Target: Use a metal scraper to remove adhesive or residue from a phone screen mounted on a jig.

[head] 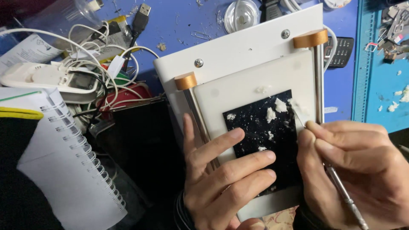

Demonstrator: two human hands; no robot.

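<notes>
Head view, looking down on a cluttered blue bench: a white machine (238, 55) with two gold-capped rails stands in the middle, and on its pale plate (243, 91) lies a black glass panel (255, 127). The left hand (221, 179) lies flat on the panel's lower left, fingers spread and pressing it down, gripping nothing. The right hand (353, 170) is pinched around a thin metal tool (341, 187), whose tip touches the panel near its upper right corner. White crumbs of residue (272, 111) lie in clumps near the top edge and in smaller flecks across the middle of the panel, with a few loose on the plate above it. Judging by this, some material has already come off, but the surface remains speckled and the heaps are not cleared; the part under the hands is hidden. To the left lie a spiral notebook (59, 170) and a tangle of white cables (98, 55).
</notes>
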